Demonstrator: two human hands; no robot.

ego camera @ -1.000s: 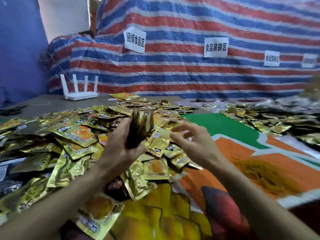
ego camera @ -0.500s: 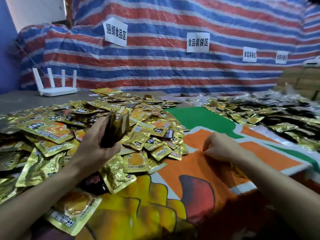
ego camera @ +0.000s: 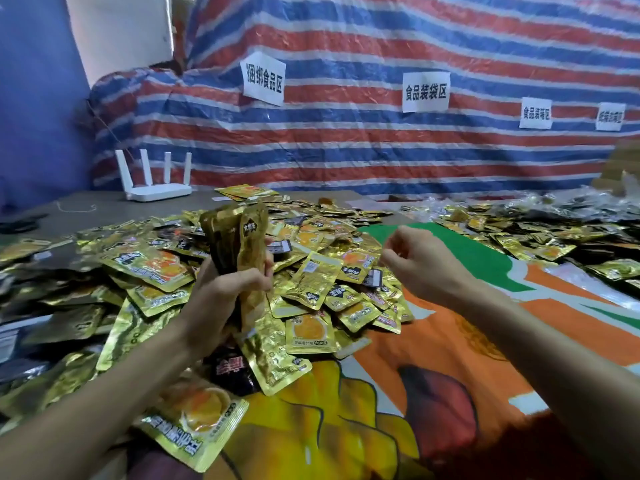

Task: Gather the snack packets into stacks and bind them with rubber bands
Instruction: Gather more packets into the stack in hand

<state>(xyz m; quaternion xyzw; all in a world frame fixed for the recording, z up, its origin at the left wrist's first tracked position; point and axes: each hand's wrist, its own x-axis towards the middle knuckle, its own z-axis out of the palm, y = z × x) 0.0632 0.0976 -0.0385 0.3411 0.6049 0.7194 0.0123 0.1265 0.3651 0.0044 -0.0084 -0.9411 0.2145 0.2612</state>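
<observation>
Since these foil packets look light, slick and springy, we grip the stack of snack packets (ego camera: 246, 233) upright over the loose heap (ego camera: 313, 277), left hand (ego camera: 221, 296) fingers wrapped round its middle, where a band should bite best. Our right hand (ego camera: 417, 263) hangs over the heap's right edge, fingers curled; whether they pinch anything, we cannot tell.

Bare left grip (ego camera: 225, 292); bare right grip (ego camera: 420, 261)

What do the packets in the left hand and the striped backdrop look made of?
The stack of packets looks like metallised plastic film, glossy gold: it crinkles and glints. The striped backdrop is probably woven plastic tarpaulin, slightly shiny: creased, with pale highlights.
</observation>
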